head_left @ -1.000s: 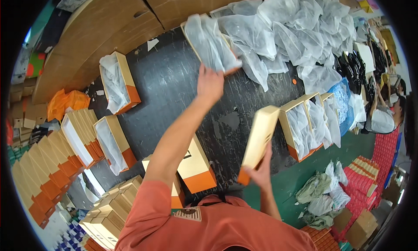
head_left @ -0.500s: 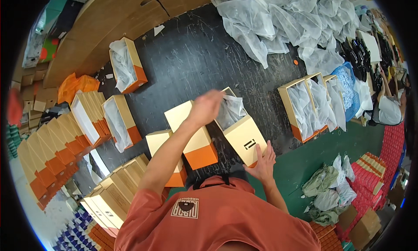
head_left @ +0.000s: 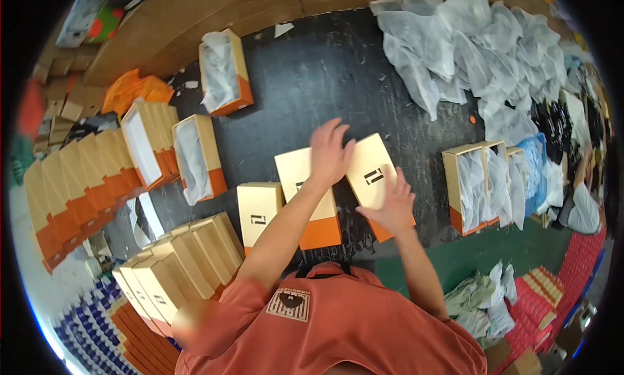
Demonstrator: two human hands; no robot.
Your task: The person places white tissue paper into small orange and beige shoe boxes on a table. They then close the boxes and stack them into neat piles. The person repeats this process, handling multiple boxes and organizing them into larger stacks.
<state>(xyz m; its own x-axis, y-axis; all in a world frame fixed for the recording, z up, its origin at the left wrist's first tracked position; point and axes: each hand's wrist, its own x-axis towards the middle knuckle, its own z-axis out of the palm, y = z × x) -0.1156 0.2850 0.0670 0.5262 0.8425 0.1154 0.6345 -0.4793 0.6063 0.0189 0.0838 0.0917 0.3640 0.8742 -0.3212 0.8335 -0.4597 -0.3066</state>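
In front of me a cream-and-orange shoebox (head_left: pixel 369 155) lies with its lid on, slightly turned. My right hand (head_left: pixel 394 204) rests against its right side and lid, fingers spread and thumb over the top. At the box's upper left edge is my left hand (head_left: pixel 330 155), its fingers apart. Below that hand and partly hidden by my left forearm lies a second lidded shoebox (head_left: pixel 320 214). A third, smaller-looking lidded box (head_left: pixel 259 202) sits to its left.
Open boxes with white tissue stand at the right (head_left: pixel 455 180), left (head_left: pixel 195 150) and back left (head_left: pixel 224 69). A heap of translucent sheets (head_left: pixel 455 43) covers the far right. Rows of boxes (head_left: pixel 71 186) line the left; more stacked boxes (head_left: pixel 175 264) are at the near left.
The right-hand box was partly open with tissue showing; its lid now covers it. My left hand has come down beside it, and my right hand has moved up along its side. The view has shifted.
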